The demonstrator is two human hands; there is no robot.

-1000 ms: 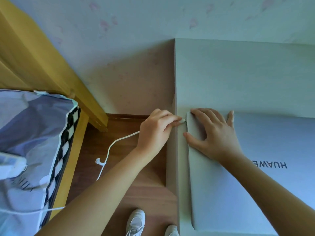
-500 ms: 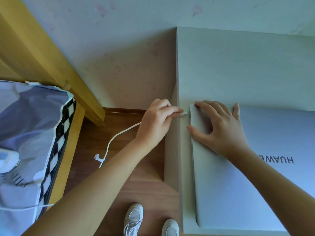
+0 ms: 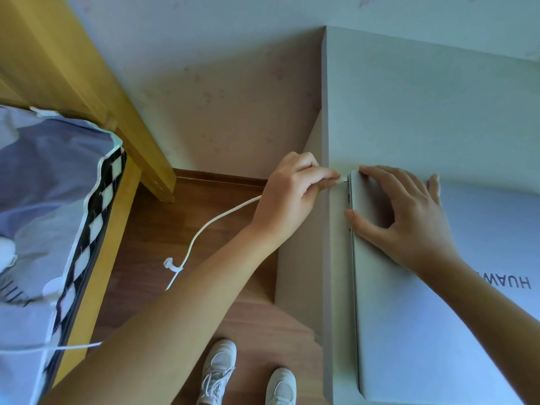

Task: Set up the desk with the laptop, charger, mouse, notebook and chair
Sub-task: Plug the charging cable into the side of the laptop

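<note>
Charger plug (image 3: 342, 179) now touching laptop (image 3: 409, 317) side edge.

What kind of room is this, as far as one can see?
Probably a bedroom or dorm room: a wooden bed frame with bedding stands beside a desk holding a closed laptop.

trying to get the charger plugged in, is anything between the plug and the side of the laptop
Nothing visible stands in the way. The left hand pinches the charger plug with its tip right at the left edge of the closed laptop, which the right hand steadies. Whether it is seated cannot be told.
</note>
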